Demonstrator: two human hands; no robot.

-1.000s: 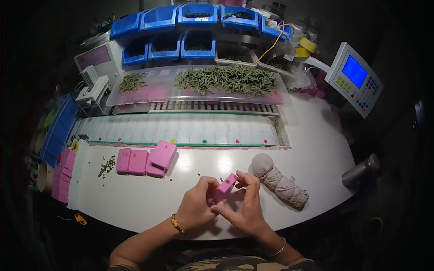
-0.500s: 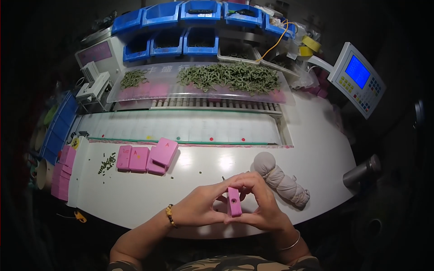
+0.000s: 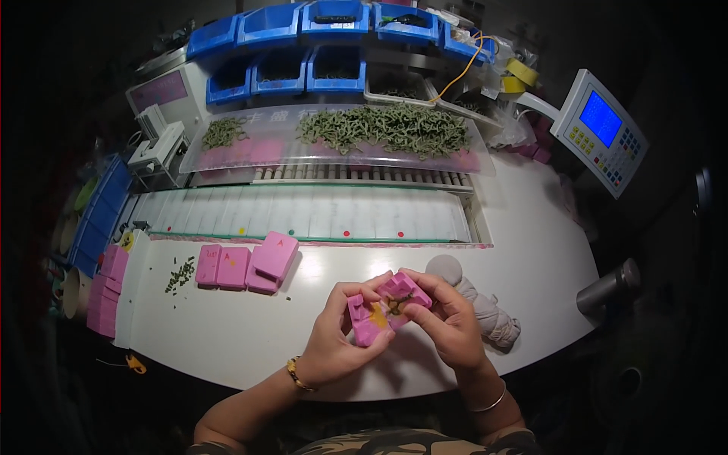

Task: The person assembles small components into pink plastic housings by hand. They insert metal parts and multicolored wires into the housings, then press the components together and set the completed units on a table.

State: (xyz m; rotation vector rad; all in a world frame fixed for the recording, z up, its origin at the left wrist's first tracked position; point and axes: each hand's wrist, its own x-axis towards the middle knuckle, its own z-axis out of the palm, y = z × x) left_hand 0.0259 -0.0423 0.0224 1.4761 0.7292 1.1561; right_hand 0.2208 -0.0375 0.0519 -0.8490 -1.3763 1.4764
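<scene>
A pink rubber mold is parted into two halves above the white table's near side. My left hand (image 3: pixel 330 345) is closed on the left mold half (image 3: pixel 365 327), whose inner face has a yellowish patch. My right hand (image 3: pixel 456 327) grips the right mold half (image 3: pixel 412 287), its thumb near a small dark green wax-like piece (image 3: pixel 396 305) in the hollow. The piece's exact shape is partly hidden. Beyond my right hand lies a tied grey cloth bundle (image 3: pixel 494 322). Left of my hands, several pink mold blocks (image 3: pixel 235 268) rest on the table, some overlapping.
Small green bits (image 3: pixel 180 274) are scattered at the left. Behind runs a recessed white conveyor (image 3: pixel 303 212), under a clear shelf (image 3: pixel 265 155) heaped with green wax-like pieces (image 3: pixel 387 129). Blue bins (image 3: pixel 337 70) stand at the back; a control panel (image 3: pixel 600 133) juts in at right.
The pink mold, held closed on edge between both hands, has come apart into two halves, baring its inside. My hands have tilted and risen slightly. The conveyor's colored dots have shifted slightly left.
</scene>
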